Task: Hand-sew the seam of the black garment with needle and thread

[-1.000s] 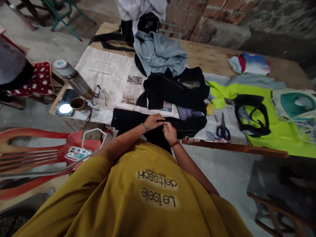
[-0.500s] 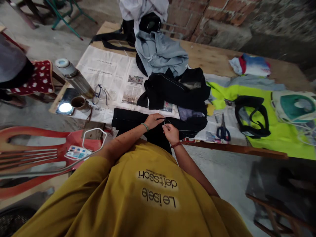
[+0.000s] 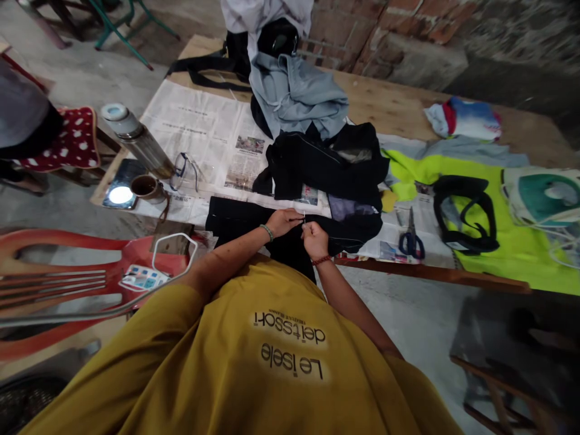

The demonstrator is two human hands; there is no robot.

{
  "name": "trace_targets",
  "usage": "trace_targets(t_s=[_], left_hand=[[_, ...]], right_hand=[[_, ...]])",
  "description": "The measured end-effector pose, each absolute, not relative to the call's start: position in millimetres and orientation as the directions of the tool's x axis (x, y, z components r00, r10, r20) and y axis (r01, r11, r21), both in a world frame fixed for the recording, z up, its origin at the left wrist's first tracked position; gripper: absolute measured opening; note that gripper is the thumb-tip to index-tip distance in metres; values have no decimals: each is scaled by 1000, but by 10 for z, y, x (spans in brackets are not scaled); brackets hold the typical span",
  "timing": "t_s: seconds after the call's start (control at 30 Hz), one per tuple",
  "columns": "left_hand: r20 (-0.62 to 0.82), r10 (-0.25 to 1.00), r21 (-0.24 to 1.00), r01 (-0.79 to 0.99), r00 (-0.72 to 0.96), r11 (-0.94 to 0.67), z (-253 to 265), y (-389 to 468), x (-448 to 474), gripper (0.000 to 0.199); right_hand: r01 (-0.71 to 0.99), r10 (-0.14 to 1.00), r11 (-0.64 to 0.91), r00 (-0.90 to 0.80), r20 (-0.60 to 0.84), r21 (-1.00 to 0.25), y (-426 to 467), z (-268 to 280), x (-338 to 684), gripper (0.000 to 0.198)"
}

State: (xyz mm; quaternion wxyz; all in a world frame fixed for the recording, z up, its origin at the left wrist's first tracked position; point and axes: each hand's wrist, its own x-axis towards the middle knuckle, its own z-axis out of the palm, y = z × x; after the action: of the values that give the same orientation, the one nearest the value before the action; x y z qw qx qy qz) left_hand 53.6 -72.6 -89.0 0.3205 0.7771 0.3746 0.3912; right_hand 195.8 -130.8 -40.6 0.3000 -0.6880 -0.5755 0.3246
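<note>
Black cloth (image 3: 235, 214) lies along the table's near edge and drops over it in front of me. My left hand (image 3: 284, 222) is closed, pinching a fold of this cloth between thumb and fingers. Close beside it, my right hand (image 3: 316, 240) is closed too, fingers pinched on a thin pale needle-like thing (image 3: 304, 217) that points up at the cloth. Whether a thread runs from it is too small to tell. To the right, dark-handled scissors (image 3: 411, 240) lie on newspaper, apart from both hands.
Beyond the cloth lie a black garment (image 3: 324, 163) and grey clothing (image 3: 294, 93). At left stand a flask (image 3: 138, 142) and a brown cup (image 3: 147, 188), near eyeglasses (image 3: 183, 172). An iron (image 3: 539, 196) rests on yellow fabric (image 3: 521, 260) at right. A red chair (image 3: 136, 251) stands left.
My right hand has risen slightly, and the thin pale thing now sits higher, at my left fingertips. My left hand keeps its pinch on the cloth. The view has shifted a little.
</note>
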Motion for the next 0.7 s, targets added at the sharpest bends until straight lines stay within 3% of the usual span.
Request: trace_targets(t_s=[0.27, 0.4, 0.47, 0.6, 0.63, 0.7], left_hand=[[377, 806, 710, 417, 456, -568, -905, -766, 525, 22], [366, 821, 724, 420, 439, -547, -915, -762, 522, 23], [358, 828, 740, 410, 432, -534, -911, -758, 521, 23], [344, 836, 755, 404, 428, -518, -892, -758, 521, 22], [346, 836, 755, 403, 425, -518, -888, -760, 522, 21], [354, 838, 754, 404, 415, -518, -887, -761, 523, 21]], right_hand=[[443, 959, -276, 192, -211, -853, -1214, -501, 1915, 25], [584, 955, -239, -3, -296, -776, -1258, -257, 2079, 31], [707, 968, -97, -98, -233, -701, -1249, -50, 2243, 31], [849, 988, 97, -19, 153, -520, -1066, 258, 2490, 33], [864, 983, 94, -2, 184, -494, -995, 279, 2502, 33], [868, 996, 58, -14, 92, -494, -851, 246, 2461, 32]])
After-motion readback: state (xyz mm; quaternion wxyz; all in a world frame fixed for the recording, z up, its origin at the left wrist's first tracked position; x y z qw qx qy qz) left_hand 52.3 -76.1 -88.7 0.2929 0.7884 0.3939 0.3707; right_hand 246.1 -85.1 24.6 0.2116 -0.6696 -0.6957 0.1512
